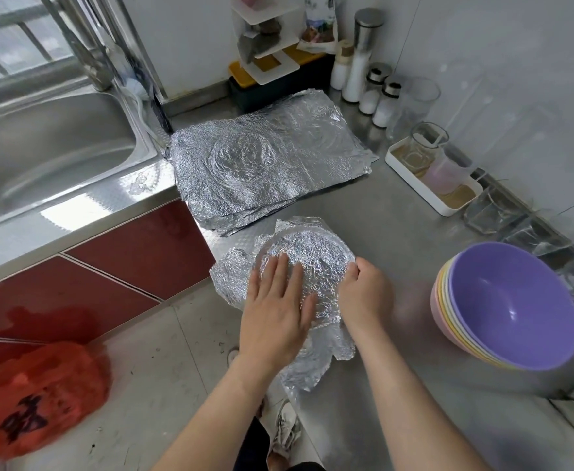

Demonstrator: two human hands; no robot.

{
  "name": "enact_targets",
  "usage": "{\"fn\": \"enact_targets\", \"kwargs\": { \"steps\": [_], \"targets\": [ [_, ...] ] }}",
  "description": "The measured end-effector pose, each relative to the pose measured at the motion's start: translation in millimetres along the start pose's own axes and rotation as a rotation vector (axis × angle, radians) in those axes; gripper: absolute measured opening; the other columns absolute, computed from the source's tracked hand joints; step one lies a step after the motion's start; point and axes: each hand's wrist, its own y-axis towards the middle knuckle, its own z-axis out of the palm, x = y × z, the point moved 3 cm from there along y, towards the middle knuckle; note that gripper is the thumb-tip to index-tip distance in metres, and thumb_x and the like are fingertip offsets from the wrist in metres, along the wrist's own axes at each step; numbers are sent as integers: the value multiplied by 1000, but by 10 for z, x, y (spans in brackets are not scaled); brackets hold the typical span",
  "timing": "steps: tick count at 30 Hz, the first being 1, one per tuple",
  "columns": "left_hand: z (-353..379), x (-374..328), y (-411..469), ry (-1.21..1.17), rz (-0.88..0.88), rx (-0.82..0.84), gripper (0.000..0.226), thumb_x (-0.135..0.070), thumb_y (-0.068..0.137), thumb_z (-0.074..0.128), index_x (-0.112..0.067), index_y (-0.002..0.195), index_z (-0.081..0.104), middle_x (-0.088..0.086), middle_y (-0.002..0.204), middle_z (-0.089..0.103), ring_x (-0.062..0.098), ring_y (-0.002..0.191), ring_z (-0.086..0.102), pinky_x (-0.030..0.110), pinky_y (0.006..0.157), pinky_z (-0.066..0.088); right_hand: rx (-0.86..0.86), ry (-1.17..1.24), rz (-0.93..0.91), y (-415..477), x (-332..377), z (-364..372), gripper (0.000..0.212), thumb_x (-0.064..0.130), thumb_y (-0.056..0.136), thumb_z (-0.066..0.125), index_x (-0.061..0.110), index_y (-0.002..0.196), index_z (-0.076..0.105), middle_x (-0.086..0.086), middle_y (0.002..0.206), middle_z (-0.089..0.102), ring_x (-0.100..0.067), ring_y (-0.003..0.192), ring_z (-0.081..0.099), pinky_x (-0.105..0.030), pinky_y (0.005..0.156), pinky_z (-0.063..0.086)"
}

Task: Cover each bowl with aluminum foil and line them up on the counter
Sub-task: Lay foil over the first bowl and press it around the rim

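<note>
my left hand lies spread flat on the foil-covered bowl; my right hand pinches the foil at that bowl's right rim. pulling too hard could tear it.

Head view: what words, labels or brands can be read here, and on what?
Nothing reads cleanly.
Red plastic bag: large black characters, creased and blurred, unreadable.
Packet on the back shelf: print too small to read.
Spice shakers, bowls, foil: no text shows.
</note>
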Motion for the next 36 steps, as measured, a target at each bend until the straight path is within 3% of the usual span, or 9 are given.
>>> {"fn": "enact_targets", "kwargs": {
  "steps": [4, 8, 10, 13, 20, 24, 27, 32, 36],
  "targets": [
    [47, -44, -46, 18, -56, -10, 61, -48, 102, 23, -9, 145, 43, 15, 153, 34, 25, 146, 18, 47, 117, 7, 2, -44, -25, 22, 49, 33, 26, 14, 98, 40, 15, 72, 44, -21, 85, 65, -41, 77, 54, -40, 64, 34],
    [78, -64, -70, 28, -85, 5, 61, -47, 101, 26, -8, 145, 42, 16, 153, 35, 28, 146, 24, 46, 119, 5, 67, -22, -27, 29, 44, 3, 28, 15, 97, 40, 15, 69, 45, -21, 90, 66, -37, 75, 51, -40, 65, 36],
    [46, -62, -71, 2, -89, -28, 61, -47, 101, 25, -7, 145, 41, 16, 153, 35, 29, 146, 23, 44, 119, 4, 130, 42, -17, 61, 44, -54, 24, 18, 99, 39, 14, 99, 63, -18, 110, 67, -36, 93, 57, -39, 76, 41],
    [-52, -22, -39, -76, -103, -90, 58, -44, 101, 26, -10, 146, 40, 13, 155, 32, 27, 147, 20, 39, 120, 7, 176, 112, -54, 133, 116, -140, 44, 22, 102, 37, 9, 144, 40, -13, 140, 52, -30, 127, 49, -34, 100, 37],
    [-45, 209, 171, -152, -163, -85, 60, -46, 99, 19, -17, 149, 35, 9, 161, 17, 25, 150, 8, 42, 120, 9, 252, -99, -194, 205, 212, 62, 44, 14, 104, 30, 5, 147, 32, -15, 144, 47, -32, 128, 47, -35, 100, 35],
    [55, 227, 179, -171, -164, -112, 52, -36, 100, 29, -12, 144, 43, 14, 158, 25, 29, 148, 16, 49, 118, 22, 219, -156, -178, 178, 201, 126, 47, 6, 101, 34, 5, 148, 31, -16, 140, 50, -34, 125, 49, -35, 96, 36],
    [72, 221, 172, -172, -195, -125, 54, -37, 100, 26, -11, 144, 43, 13, 159, 23, 27, 149, 13, 47, 119, 18, 229, -143, -193, 199, 207, 135, 44, 8, 101, 34, 5, 145, 35, -17, 135, 55, -35, 121, 51, -35, 93, 37],
    [-23, 128, 83, -211, -288, -86, 68, -49, 96, 11, -15, 151, 33, 7, 162, 9, 21, 150, 0, 38, 121, -2, 446, 355, -123, 343, 121, 103, 45, 20, 104, 37, 13, 148, 34, -7, 148, 43, -17, 133, 43, -20, 103, 32],
    [-95, -80, -4, -122, -20, -118, 52, -47, 100, 30, -18, 137, 52, 10, 153, 37, 25, 145, 24, 43, 120, 9, 494, 695, 74, 224, -227, -95, 41, 7, 102, 40, 12, 142, 43, -1, 140, 50, -7, 127, 45, -5, 97, 35]
  ]
}}
